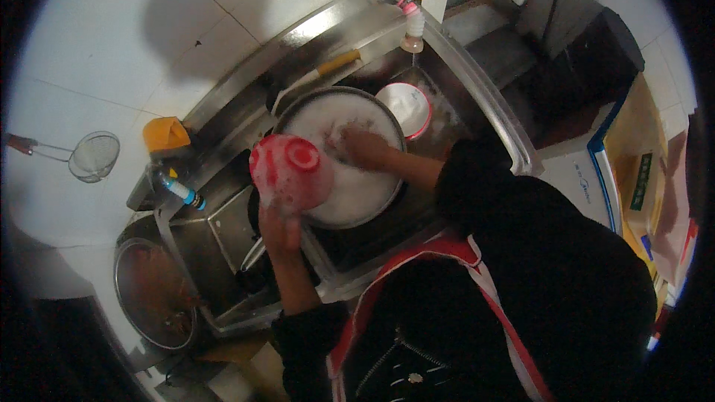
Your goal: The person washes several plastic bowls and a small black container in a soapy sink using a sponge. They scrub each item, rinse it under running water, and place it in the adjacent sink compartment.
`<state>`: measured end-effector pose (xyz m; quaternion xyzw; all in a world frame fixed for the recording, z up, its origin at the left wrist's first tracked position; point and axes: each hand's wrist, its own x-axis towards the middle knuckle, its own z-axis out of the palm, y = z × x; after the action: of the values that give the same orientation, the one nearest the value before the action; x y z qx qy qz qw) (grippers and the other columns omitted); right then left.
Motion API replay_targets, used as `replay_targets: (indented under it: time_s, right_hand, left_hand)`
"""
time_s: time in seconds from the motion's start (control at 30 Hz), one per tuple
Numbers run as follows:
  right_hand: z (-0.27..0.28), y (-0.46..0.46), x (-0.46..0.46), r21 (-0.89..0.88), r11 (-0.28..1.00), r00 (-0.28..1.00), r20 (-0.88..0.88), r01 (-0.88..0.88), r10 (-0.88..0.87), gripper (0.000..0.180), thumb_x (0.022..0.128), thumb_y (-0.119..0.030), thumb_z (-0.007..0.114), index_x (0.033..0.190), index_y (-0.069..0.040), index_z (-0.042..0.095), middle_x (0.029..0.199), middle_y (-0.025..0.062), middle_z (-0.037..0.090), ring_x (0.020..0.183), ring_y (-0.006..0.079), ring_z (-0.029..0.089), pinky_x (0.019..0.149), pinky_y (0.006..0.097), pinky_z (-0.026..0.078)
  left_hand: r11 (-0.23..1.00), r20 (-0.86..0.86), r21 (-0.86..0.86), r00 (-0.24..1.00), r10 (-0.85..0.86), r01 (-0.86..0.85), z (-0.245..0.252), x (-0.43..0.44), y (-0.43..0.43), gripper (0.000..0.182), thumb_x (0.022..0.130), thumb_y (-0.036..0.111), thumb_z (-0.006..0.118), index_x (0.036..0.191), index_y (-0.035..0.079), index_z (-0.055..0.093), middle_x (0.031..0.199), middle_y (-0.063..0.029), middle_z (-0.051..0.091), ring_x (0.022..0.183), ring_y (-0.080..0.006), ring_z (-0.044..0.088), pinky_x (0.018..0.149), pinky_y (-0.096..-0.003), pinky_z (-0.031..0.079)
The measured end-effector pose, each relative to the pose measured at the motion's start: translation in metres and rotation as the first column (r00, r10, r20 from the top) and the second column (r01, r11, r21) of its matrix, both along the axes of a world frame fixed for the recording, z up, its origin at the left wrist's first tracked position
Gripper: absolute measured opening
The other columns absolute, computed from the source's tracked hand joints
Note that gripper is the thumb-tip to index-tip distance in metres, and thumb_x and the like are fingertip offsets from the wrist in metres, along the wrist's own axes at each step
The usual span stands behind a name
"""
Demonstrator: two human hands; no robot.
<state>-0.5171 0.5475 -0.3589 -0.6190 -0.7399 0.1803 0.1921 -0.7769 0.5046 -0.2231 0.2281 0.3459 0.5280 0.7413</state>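
My left hand (282, 229) grips a red-and-pink patterned bowl (293, 176), tilted with its outside towards me, over the near left rim of a large round pan (357, 195). White suds fill the pan, which rests at the sink. My right hand (363, 146) is over the middle of the pan with its fingertips down in the foam. Whether those fingers hold anything is hidden. Just right of the pan, a white bowl with a red rim (403, 109) stands in the sink basin, below a faucet (412, 17) from which a thin stream of water runs.
A second faucet with a blue nozzle (184, 192) stands over the left basin (223, 240). An orange cloth (166, 134) lies beside it. A wire strainer (94, 156) hangs on the tiled wall. At lower left is a round metal pot (151, 290). A raised steel edge (475, 84) bounds the sink's right.
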Motion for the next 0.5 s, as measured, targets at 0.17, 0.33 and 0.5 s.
replay_targets:
  time_s: [0.17,0.33,0.5]
  right_hand:
    - [0.029,0.009,-0.005,-0.326,0.908,0.814,-0.431,0.262,-0.389,0.042,0.083,-0.033,0.064,0.112,-0.004,0.060,0.118,0.0212,0.057,0.104,0.0378,0.059,0.088,0.0457,0.048]
    - [0.115,-0.036,-0.034,0.442,0.897,0.921,-0.350,0.002,0.170,0.037,0.085,-0.033,0.060,0.116,-0.012,0.064,0.122,0.0179,0.058,0.108,0.0359,0.058,0.093,0.0434,0.046]
    - [0.182,-0.001,-0.053,0.295,0.955,0.951,-0.283,-0.041,0.128,0.043,0.086,-0.040,0.058,0.115,-0.009,0.064,0.120,0.0198,0.059,0.107,0.0386,0.058,0.094,0.0420,0.044]
  left_hand:
    - [0.921,-0.588,0.330,0.808,0.030,0.206,0.001,0.006,-0.011,0.038,0.090,0.004,0.054,0.127,0.000,0.047,0.119,-0.0125,0.057,0.104,-0.0229,0.058,0.088,-0.0359,0.051]
    - [0.958,-0.283,0.234,0.954,-0.096,0.166,0.008,0.037,-0.004,0.036,0.088,0.006,0.058,0.122,-0.001,0.052,0.113,-0.0116,0.060,0.101,-0.0223,0.060,0.086,-0.0341,0.051]
    - [0.922,-0.610,0.182,0.775,-0.166,0.341,0.031,0.056,-0.009,0.040,0.089,0.008,0.056,0.127,-0.002,0.048,0.117,-0.0115,0.059,0.101,-0.0221,0.061,0.083,-0.0336,0.052]
